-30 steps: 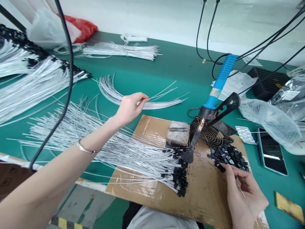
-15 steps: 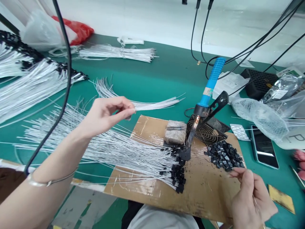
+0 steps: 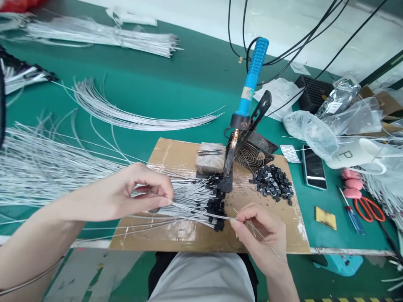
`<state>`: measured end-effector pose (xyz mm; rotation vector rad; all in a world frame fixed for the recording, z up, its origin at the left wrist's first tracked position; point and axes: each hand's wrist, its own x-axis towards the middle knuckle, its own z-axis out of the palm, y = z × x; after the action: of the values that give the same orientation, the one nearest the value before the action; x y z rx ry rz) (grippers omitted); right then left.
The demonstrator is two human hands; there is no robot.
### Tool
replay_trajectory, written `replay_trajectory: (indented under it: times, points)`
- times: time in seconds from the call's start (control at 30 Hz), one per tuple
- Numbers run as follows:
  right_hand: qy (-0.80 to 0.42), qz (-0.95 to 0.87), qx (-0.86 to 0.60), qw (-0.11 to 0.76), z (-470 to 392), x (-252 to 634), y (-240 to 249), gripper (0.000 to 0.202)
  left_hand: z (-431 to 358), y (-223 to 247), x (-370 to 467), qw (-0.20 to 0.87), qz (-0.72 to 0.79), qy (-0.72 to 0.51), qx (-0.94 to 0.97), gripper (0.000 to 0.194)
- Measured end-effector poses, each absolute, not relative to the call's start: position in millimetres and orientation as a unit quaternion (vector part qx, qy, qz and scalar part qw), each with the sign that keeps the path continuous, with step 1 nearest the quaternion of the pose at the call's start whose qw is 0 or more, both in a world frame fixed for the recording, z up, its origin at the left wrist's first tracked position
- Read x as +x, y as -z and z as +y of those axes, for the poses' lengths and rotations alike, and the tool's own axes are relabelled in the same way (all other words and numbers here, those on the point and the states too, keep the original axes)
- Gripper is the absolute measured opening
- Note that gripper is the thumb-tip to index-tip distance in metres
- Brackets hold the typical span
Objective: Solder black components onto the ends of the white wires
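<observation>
My left hand [image 3: 141, 193] is closed, pinching a thin white wire [image 3: 201, 211] above the cardboard. That wire stretches across to my right hand [image 3: 262, 235], whose thumb and forefinger close on its other end. A finer silvery strand [image 3: 266, 240] also runs through the right hand; the frames do not show clearly what it is. Beneath the hands lies a spread of white wires [image 3: 185, 193] tipped with small black pieces [image 3: 215, 214]. Behind them leans a blue-handled soldering iron [image 3: 252, 79] in a stand, beside a greyish block [image 3: 210, 158].
On the cardboard [image 3: 267, 226] sit a heap of small black pieces [image 3: 273, 183] and a round fan grille [image 3: 252, 154]. To the right are a phone [image 3: 315, 167], a yellow sponge [image 3: 325, 218], a screwdriver [image 3: 352, 212], scissors [image 3: 370, 209] and a white mug [image 3: 357, 155]. A curved wire bundle [image 3: 135, 117] lies behind.
My left hand has come down to the wires on the cardboard. My right hand has moved from near the black heap towards it, and a wire now spans both. The view has shifted right.
</observation>
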<state>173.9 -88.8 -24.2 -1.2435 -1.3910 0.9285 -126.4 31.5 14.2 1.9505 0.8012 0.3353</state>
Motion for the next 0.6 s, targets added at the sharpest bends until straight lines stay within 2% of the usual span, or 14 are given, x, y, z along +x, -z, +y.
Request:
replay_trajectory:
  times: [0.17, 0.3, 0.4, 0.6]
  points:
    - [-0.433, -0.526, -0.505, 0.530, -87.1, 172.5, 36.8, 0.021, 30.4, -12.3, -121.4, 0.476, 0.349, -0.154, 0.792, 0.023]
    - [-0.479, -0.509, -0.489, 0.521, -85.5, 175.6, 41.9, 0.017, 30.4, -10.4, -119.1, 0.487, 0.357, -0.142, 0.784, 0.025]
    - [-0.507, -0.493, -0.486, 0.514, -83.8, 178.4, 43.5, 0.027, 29.9, -9.7, -119.1, 0.504, 0.352, -0.135, 0.777, 0.025]
    - [-0.452, -0.538, -0.524, 0.482, -81.1, 177.2, 42.2, 0.030, 30.5, -9.0, -121.7, 0.524, 0.358, -0.112, 0.765, 0.028]
